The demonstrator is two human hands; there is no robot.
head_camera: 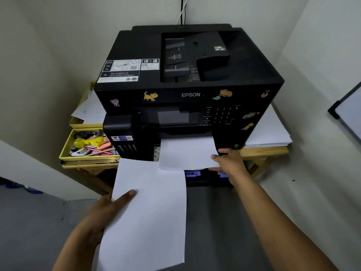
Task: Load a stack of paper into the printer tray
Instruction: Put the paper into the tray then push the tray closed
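Note:
A black Epson printer [187, 79] with cat stickers stands on a wooden table. A pulled-out tray [203, 178] shows dark with blue guides below the printer's front. My right hand [230, 163] grips the right corner of a white paper stack [185, 153] that sticks out of the printer's front, thumb on top and fingers beneath. My left hand [105, 210] holds a second batch of white sheets [148, 212] by its left edge, in front of the printer and lower, its top corner under the first stack.
A yellow organiser tray [65, 149] with pens and small items sits left of the printer, loose sheets [89, 110] behind it. More paper [271, 133] lies stacked on the table at the right. A whiteboard [347, 110] leans on the right wall. Cables [182, 10] run up the corner.

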